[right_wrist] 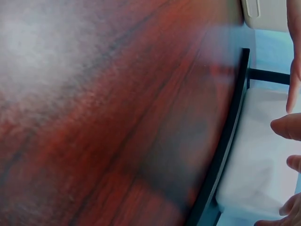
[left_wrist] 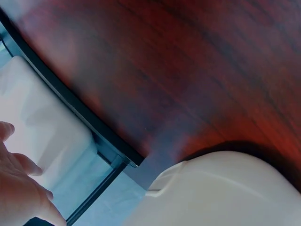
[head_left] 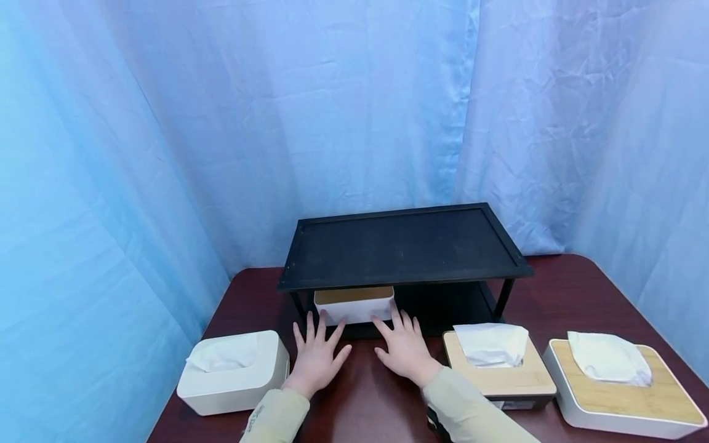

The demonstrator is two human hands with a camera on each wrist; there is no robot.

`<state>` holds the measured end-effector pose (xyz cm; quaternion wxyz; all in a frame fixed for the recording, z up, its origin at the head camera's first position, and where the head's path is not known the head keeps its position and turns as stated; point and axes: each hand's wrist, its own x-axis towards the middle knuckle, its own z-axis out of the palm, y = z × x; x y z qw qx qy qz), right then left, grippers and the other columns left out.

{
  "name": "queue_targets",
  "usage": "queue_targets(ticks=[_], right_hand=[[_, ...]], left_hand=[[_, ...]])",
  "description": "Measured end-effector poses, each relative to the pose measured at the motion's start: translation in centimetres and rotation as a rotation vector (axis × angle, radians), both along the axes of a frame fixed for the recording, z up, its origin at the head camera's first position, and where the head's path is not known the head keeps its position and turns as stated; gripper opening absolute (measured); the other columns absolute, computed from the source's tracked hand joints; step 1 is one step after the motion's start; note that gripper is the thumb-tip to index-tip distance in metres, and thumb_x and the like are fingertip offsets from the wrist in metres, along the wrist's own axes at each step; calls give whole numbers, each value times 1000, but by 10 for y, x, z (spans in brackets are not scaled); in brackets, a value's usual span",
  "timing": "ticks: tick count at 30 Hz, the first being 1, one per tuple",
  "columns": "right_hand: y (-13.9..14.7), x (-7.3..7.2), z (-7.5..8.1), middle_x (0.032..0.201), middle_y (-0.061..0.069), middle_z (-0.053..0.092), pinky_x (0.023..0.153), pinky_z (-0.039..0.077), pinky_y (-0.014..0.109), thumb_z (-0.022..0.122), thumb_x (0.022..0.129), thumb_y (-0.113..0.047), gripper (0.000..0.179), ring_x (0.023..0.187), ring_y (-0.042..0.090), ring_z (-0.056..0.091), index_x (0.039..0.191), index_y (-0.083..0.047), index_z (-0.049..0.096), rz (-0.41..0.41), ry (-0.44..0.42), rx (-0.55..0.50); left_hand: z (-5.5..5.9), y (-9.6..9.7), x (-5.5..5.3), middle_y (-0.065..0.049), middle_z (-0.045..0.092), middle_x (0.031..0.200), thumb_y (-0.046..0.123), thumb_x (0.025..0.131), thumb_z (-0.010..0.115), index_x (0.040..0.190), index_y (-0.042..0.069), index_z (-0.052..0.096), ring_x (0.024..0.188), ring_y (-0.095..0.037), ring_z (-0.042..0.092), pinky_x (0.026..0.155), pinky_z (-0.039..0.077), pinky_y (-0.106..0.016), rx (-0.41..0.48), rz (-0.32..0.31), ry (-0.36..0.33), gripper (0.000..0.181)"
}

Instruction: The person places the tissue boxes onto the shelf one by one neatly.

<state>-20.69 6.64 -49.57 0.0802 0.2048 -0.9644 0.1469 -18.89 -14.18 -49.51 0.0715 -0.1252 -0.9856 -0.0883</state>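
A white tissue box (head_left: 354, 309) with a wooden top sits on the lower level of a black two-tier shelf (head_left: 399, 249), toward its left side. My left hand (head_left: 317, 362) is spread in front of the box's left part, fingers extended toward its front face. Opposite it, my right hand (head_left: 405, 351) is spread near the box's right end, fingertips at the front face. Whether the fingertips touch the box is hard to tell. Both wrist views show the box's white side (left_wrist: 42, 122) behind the shelf's black edge, with fingers (right_wrist: 287, 126) in front of it.
An all-white tissue box (head_left: 235, 371) stands on the left of the dark red table (head_left: 354, 406). On the right are a wood-topped tissue box with a dark base (head_left: 501, 378) and a white one with a wooden lid (head_left: 615, 400). Light blue curtains (head_left: 360, 111) surround the table.
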Motion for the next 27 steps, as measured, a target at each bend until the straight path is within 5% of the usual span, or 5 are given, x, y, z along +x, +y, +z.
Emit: queue_targets(ticks=[13, 27], right_hand=[[-5, -8, 4, 151, 26, 24, 100, 34, 62, 68, 85, -34, 58, 126, 46, 40, 138, -18, 49, -1, -10, 21], [4, -7, 5, 149, 26, 28, 97, 35, 63, 70, 84, -33, 58, 123, 46, 43, 136, -17, 51, 23, 52, 6]], left_hand=[[-1, -2, -13, -21, 25, 153, 50, 96, 42, 142, 21, 46, 142, -43, 17, 108, 9, -67, -23, 23, -5, 55], [9, 0, -4, -22, 25, 153, 48, 95, 48, 144, 21, 43, 143, -42, 15, 108, 7, -68, -12, -1, 8, 56]])
